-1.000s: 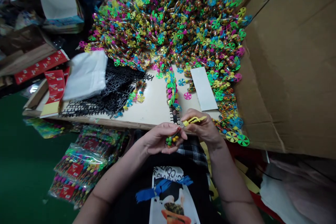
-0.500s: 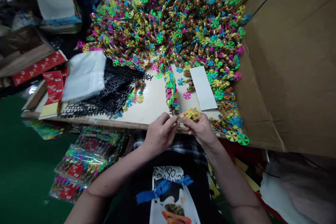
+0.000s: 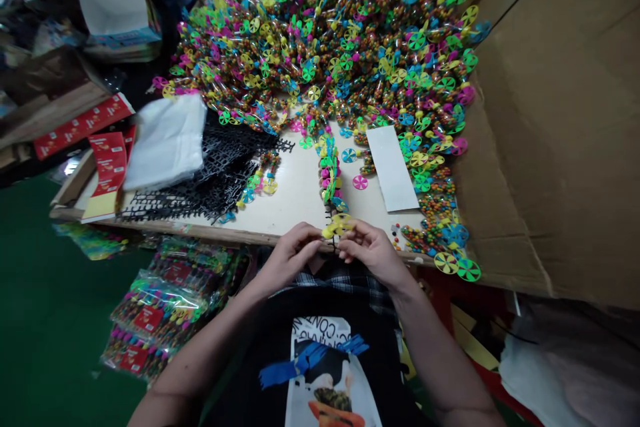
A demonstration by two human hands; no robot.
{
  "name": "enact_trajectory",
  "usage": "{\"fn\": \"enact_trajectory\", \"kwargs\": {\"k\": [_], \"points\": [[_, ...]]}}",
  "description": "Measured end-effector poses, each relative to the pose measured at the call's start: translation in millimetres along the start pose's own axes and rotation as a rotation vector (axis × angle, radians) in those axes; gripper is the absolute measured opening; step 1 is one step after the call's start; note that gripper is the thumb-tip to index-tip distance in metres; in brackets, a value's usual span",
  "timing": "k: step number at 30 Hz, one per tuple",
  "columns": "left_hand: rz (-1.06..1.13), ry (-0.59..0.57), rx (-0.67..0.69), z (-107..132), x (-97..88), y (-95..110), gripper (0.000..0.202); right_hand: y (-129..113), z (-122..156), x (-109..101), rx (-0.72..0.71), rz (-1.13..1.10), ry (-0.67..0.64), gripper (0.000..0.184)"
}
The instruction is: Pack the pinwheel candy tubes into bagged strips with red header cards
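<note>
At the table's front edge, my left hand (image 3: 296, 255) is closed, fingertips against the cap of a yellow pinwheel candy tube (image 3: 338, 225); its tube body is mostly hidden. My right hand (image 3: 374, 252) is closed with thumb and fingers pinched beside the yellow pinwheel, at the lower end of a black plastic strip (image 3: 329, 212). Farther along that strip sits a row of pinwheel candy tubes (image 3: 329, 170) with green, pink and blue tops, packed side by side.
A large heap of pinwheel candy tubes (image 3: 320, 47) covers the back. Black mesh strips (image 3: 215, 167) and clear plastic bags (image 3: 167, 140) lie left, beside red cards (image 3: 107, 160). A white card (image 3: 393, 167) lies right, near a cardboard wall (image 3: 550, 127). Packed bags (image 3: 150, 313) sit below left.
The yellow pinwheel has moved left from my right fingers to over the black strip, between both hands. My left hand has shifted slightly left and lower. The view has shifted a little.
</note>
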State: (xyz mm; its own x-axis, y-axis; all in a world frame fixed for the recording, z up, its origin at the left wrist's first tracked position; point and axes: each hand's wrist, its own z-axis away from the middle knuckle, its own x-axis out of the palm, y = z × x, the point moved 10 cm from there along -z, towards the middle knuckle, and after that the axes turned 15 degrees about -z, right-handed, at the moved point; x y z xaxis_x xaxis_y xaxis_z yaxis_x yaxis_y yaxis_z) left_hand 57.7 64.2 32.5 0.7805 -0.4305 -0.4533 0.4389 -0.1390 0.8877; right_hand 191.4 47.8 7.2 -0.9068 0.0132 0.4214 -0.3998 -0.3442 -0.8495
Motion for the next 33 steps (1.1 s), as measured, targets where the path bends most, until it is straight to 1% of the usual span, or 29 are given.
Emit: {"fn": "enact_trajectory", "kwargs": {"k": [1,3,4,5,6,7,10,12,15,18,21,26,30,33], "points": [[0.028,0.070,-0.035,-0.1,-7.5,-13.2,0.017,3.1,-0.5,-11.8,-0.015,0.029,0.041,0.039],[0.081,0.231,-0.111,-2.3,-20.7,-40.5,0.014,6.1,-3.4,-44.1,-0.085,0.117,0.201,0.037],[0.109,0.291,-0.141,-5.0,-23.1,-52.2,0.015,6.7,-5.3,-59.4,-0.131,0.174,0.286,0.035],[0.138,0.327,-0.162,-9.5,-21.9,-61.5,0.016,7.0,-8.1,-71.0,-0.179,0.233,0.351,0.033],[0.167,0.338,-0.173,-15.3,-17.6,-68.0,0.018,7.5,-12.0,-77.7,-0.224,0.291,0.386,0.031],[0.192,0.336,-0.177,-22.0,-11.5,-71.9,0.019,8.0,-17.1,-79.5,-0.267,0.345,0.391,0.029],[0.226,0.327,-0.165,-39.9,5.6,-73.8,0.018,8.8,-32.0,-68.5,-0.375,0.460,0.328,0.025],[0.230,0.340,-0.158,-46.8,11.6,-72.9,0.017,9.2,-38.2,-58.5,-0.416,0.508,0.294,0.023],[0.282,0.332,-0.169,-51.8,18.3,-74.8,0.018,12.2,-42.3,-48.3,-0.437,0.559,0.272,0.019],[0.359,0.303,-0.192,-53.1,24.7,-78.7,0.020,18.7,-43.0,-45.1,-0.423,0.603,0.275,0.021],[0.338,0.305,-0.170,-53.1,25.0,-76.9,0.018,23.2,-41.6,-44.4,-0.412,0.636,0.279,0.024],[0.198,0.327,-0.104,-52.3,21.0,-65.6,0.011,19.1,-36.7,-37.6,-0.447,0.722,0.263,0.026],[0.106,0.385,-0.059,-49.6,16.6,-57.0,0.007,13.6,-32.0,-33.9,-0.484,0.770,0.285,0.027],[0.054,0.423,-0.028,-48.4,15.9,-54.3,0.008,12.2,-30.3,-32.4,-0.503,0.792,0.309,0.025]]}}
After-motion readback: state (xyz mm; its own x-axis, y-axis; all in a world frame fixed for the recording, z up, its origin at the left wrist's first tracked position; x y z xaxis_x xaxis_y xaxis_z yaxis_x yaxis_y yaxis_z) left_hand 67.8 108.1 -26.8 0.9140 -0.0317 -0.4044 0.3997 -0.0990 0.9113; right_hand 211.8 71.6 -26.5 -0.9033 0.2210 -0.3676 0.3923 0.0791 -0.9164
